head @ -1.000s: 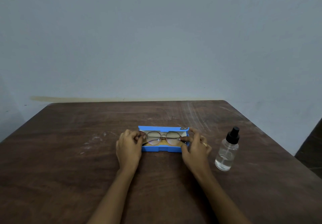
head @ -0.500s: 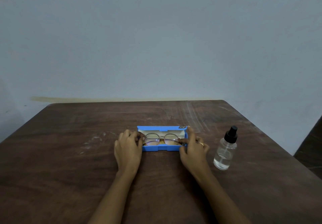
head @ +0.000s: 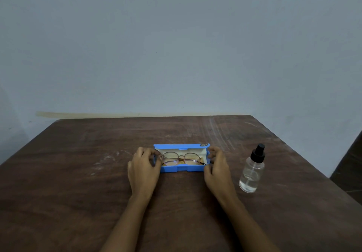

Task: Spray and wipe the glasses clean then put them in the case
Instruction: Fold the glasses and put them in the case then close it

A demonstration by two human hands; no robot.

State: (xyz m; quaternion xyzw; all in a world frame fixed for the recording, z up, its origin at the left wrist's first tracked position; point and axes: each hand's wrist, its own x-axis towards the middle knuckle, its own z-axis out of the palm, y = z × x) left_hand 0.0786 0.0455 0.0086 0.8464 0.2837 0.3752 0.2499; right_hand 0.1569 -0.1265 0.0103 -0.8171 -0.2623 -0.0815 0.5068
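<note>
Head view: the camera is looking forward and down across a table towards a bare wall, with two bare forearms reaching in from the bottom edge.
Wall: a plain grey-blue painted wall (head: 176,45) is filling the upper half.
Table: a dark brown, scuffed wooden table (head: 78,173) is carrying everything.
Left hand: the left hand (head: 144,165) is curling its fingers round the left end of the case and gripping it.
Right hand: the right hand (head: 216,167) is gripping the right end the same way, thumb low and fingers hooking over the top.
Case: an open, oblong, bright blue plastic case (head: 180,169) is lying between the hands at the table's middle, its lid standing up at the back.
Bottle: a clear, round spray bottle (head: 251,171) with a black pump top is standing upright near the right hand, apart from it.
Glasses: round, thin metal-framed glasses (head: 181,158) are lying inside the case, lenses facing up. Something pale yellow is showing beneath them; I cannot tell whether it is lining or cloth.
Risk: one dark temple tip is sitting close to the front right rim, so closing the lid may be pinching or bending it. The right forearm, in drawing back, may be knocking the bottle over.
</note>
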